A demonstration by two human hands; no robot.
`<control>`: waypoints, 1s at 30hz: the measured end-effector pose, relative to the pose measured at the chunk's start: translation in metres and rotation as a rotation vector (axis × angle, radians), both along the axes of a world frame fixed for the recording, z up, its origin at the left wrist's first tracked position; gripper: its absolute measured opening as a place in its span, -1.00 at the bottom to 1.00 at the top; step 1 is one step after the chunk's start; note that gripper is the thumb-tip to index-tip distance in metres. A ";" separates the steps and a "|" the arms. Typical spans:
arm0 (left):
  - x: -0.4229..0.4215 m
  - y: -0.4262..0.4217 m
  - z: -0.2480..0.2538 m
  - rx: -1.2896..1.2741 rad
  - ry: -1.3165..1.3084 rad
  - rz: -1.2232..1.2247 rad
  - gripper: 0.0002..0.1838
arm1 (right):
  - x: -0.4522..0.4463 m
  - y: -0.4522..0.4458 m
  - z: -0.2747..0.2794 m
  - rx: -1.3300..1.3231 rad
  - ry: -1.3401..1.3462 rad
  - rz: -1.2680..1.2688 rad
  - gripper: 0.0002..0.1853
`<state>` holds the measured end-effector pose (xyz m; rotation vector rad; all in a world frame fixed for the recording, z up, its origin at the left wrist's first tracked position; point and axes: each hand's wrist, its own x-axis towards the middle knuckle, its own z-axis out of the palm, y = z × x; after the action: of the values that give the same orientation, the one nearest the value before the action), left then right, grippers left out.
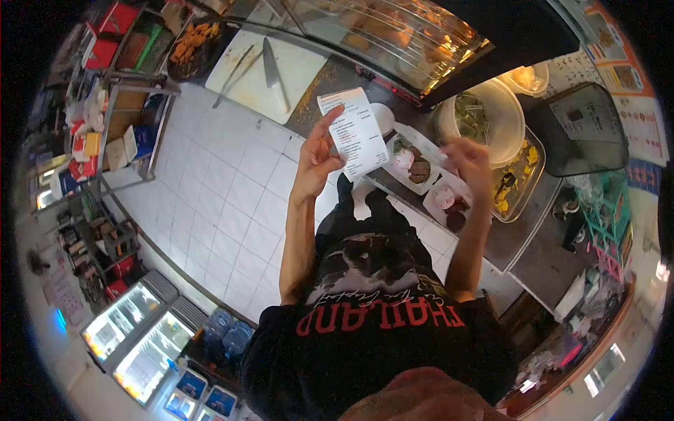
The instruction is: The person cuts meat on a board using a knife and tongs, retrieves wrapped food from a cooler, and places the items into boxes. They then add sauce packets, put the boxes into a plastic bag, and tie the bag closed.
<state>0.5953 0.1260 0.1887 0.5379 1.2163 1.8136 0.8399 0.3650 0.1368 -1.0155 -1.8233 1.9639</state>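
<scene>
My left hand (321, 151) is closed on a printed paper receipt (354, 133), pinching its left edge between thumb and fingers. The lines of print face up toward me. My right hand (469, 163) is blurred by motion, over the right side of the open takeaway boxes, and its fingers cannot be made out clearly. Just below the receipt's right edge, one white takeaway box (401, 144) holds a brown grilled patty (420, 170) and a small lidded cup of pale pink sauce (403, 158). Beside my right wrist lies a second takeaway box (460, 188) with another small cup (444, 196) and dark round pieces.
A knife (271, 67) and tongs (235, 74) lie on a white cutting board (298, 70). A lit glass warmer (393, 35) stands at the back. To the right are a large clear tub (502, 116), a tray of yellow food (523, 184) and a black mesh basket (579, 130).
</scene>
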 end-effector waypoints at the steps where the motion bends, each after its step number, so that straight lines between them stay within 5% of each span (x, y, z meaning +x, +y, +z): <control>1: 0.002 0.000 -0.001 0.010 -0.003 0.009 -0.02 | -0.002 0.018 0.026 0.049 -0.084 -0.173 -0.76; 3: 0.005 0.000 -0.003 0.027 -0.027 0.025 -0.01 | 0.004 0.101 -0.031 0.256 -0.068 -0.164 -0.75; 9: 0.018 -0.002 0.006 0.011 -0.035 0.092 0.03 | -0.042 0.201 -0.152 0.610 -0.954 0.348 -0.43; 11: 0.022 -0.005 0.006 -0.017 -0.019 0.124 0.03 | -0.034 0.228 -0.210 0.847 -0.884 0.455 -0.42; 14: 0.026 -0.012 0.007 -0.024 -0.020 0.153 0.02 | -0.046 0.224 -0.217 0.940 -0.864 0.394 -0.62; 20: 0.023 -0.024 0.009 -0.003 -0.077 0.179 0.02 | -0.043 0.203 -0.136 1.037 -0.774 0.233 -0.69; 23: 0.018 -0.029 0.009 -0.006 -0.047 0.162 0.02 | -0.025 0.208 -0.111 0.628 -0.630 -0.016 -0.70; 24: 0.016 -0.029 0.008 -0.005 -0.034 0.152 0.03 | -0.017 0.199 -0.088 0.786 -0.591 0.032 -0.69; 27: 0.009 -0.028 0.006 0.000 -0.066 0.098 0.03 | 0.019 0.164 -0.034 0.871 -0.108 -0.118 -0.68; 30: -0.001 -0.028 0.001 0.001 0.005 0.034 0.01 | 0.045 0.086 0.028 0.560 0.047 -0.438 -0.69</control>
<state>0.5946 0.0984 0.1893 0.5254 1.2346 1.8426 0.8851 0.4514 0.1647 -1.0463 -1.7787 1.1257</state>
